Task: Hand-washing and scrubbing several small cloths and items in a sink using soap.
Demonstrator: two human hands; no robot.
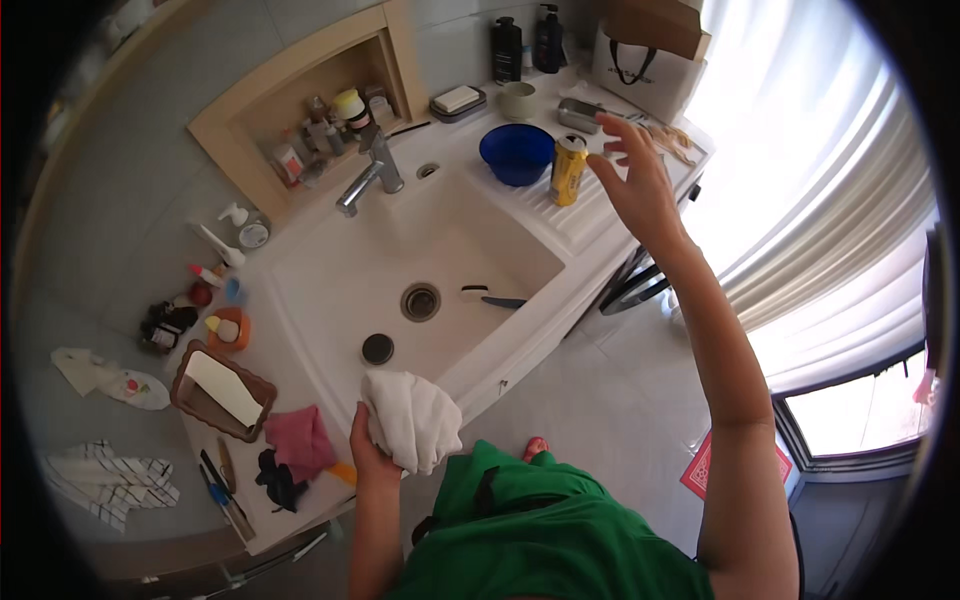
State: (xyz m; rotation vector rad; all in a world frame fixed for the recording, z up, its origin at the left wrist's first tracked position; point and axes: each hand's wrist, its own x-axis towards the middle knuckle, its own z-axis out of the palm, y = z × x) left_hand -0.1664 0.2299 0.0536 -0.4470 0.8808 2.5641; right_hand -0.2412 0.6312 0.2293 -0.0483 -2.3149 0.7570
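Observation:
My left hand [368, 452] grips a bunched white cloth [412, 418] at the near rim of the white sink [330, 290]. My right hand [638, 180] is stretched out over the ribbed drainboard with its fingers spread, holding nothing. It is just right of a yellow can [568, 170] and does not touch it. A blue bowl [516, 153] stands left of the can. In the basin lie a drain [421, 301], a dark plug [377, 348] and a small brush [490, 298].
A chrome tap [370, 175] stands at the back, under a wooden wall niche [300, 110] with small bottles. Two dark bottles [525, 45], a soap dish and a paper bag are at the back right. A framed mirror [222, 390], pink cloth [298, 440] and toiletries crowd the left counter.

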